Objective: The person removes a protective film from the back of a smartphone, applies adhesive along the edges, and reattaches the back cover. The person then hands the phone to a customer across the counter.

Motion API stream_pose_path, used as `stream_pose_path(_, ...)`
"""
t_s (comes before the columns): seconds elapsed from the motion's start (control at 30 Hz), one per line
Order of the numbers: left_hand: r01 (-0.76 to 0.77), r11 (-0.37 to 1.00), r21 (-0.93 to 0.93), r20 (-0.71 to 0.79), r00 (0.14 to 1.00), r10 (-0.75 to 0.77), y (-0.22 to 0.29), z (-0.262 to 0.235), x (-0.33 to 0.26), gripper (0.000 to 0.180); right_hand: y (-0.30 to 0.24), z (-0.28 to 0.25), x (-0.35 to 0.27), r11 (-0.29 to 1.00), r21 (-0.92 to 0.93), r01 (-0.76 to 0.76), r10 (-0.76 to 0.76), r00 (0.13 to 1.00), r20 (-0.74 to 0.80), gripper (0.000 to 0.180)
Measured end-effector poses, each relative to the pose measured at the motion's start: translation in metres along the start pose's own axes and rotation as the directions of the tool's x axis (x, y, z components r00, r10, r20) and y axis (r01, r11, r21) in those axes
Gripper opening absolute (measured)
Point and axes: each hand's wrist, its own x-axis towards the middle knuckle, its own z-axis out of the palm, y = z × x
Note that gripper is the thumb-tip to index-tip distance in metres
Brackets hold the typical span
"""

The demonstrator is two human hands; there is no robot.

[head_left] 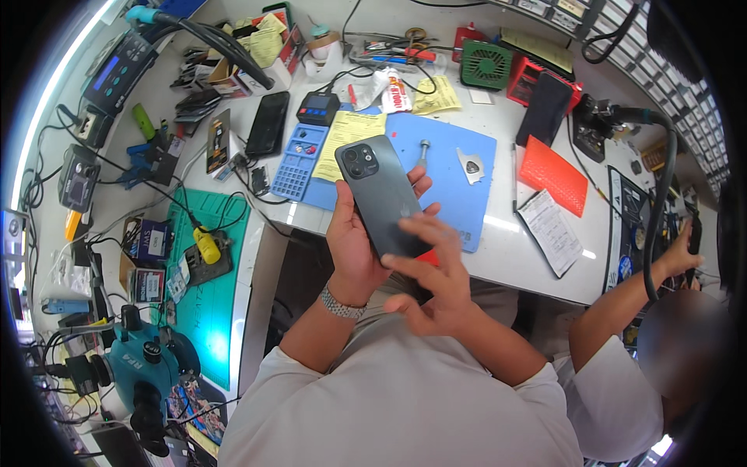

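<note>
A dark grey smartphone (385,198), its back and camera bump facing up, rests in my left hand (354,241), whose fingers wrap round its far side. A metal watch sits on that wrist. Over the phone's lower end is my right hand (432,284), fingers spread and slightly blurred; its fingertips are at the phone's lower back, and whether they touch it I cannot tell. Beyond the phone lies a blue work mat (459,202) with a screwdriver (423,152) and a flat metal opening tool (470,166) on it. A yellow written sheet (350,132) lies partly under the phone's far end.
To the left are a black phone (268,124), a teal mat (233,272) and a microscope (144,366). A red bubble pouch (554,176), a notepad (549,233) and a green fan (486,64) stand to the right. Another person (615,389) works at the far right.
</note>
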Motion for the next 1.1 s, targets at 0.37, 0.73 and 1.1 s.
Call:
stream_pose_path(0.37, 0.348, 0.929, -0.127, 0.219, 0.923, -0.316, -0.025, -0.043, -0.030, 0.076, 0.033, -0.014, 0.048, 0.909, -0.161, -0.384, 0.358, 0.918, -0.171, 0.103)
stream_pose_path(0.73, 0.258, 0.912, 0.320, 0.131, 0.941, -0.312, -0.018, -0.025, -0.034, 0.087, 0.042, -0.020, 0.033, 0.616, 0.608, -0.501, 0.592, 0.803, 0.062, 0.027)
stream_pose_path(1.1, -0.092, 0.918, 0.386, 0.062, 0.995, 0.074, -0.001, -0.022, -0.013, 0.076, 0.030, 0.012, 0.023, 0.738, 0.385, -0.554, 0.603, 0.798, -0.008, 0.078)
